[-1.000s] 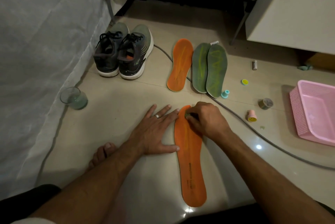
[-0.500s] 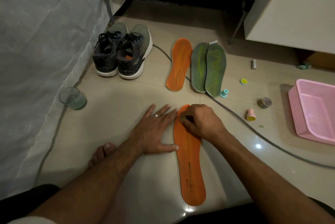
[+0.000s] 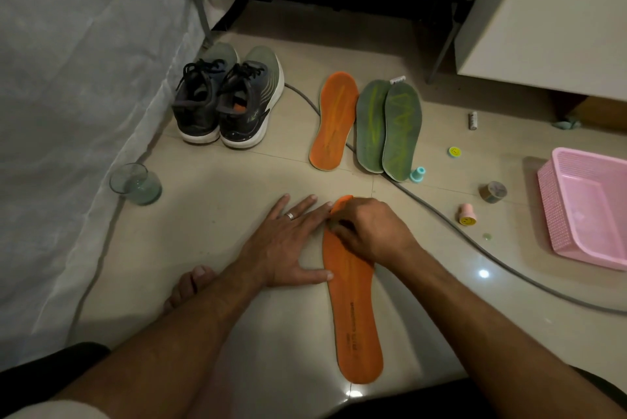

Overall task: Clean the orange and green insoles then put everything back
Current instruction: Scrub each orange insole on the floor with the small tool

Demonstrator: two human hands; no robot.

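A flat left hand (image 3: 288, 242) steadies an orange insole (image 3: 353, 300); the right hand (image 3: 369, 232) pinches something small and rubs its toe. Three other insoles wait beside the shoes (image 3: 227, 103).

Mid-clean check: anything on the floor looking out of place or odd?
Nothing spilled or damaged. A grey cable runs across the floor under the far orange insole and green insoles. Small caps lie scattered outside the pink basket.

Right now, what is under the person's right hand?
The right hand lies on the toe end of the near orange foam insole, fingers curled. Something dark shows at the fingertips; the hand covers the rest, so I cannot identify it.
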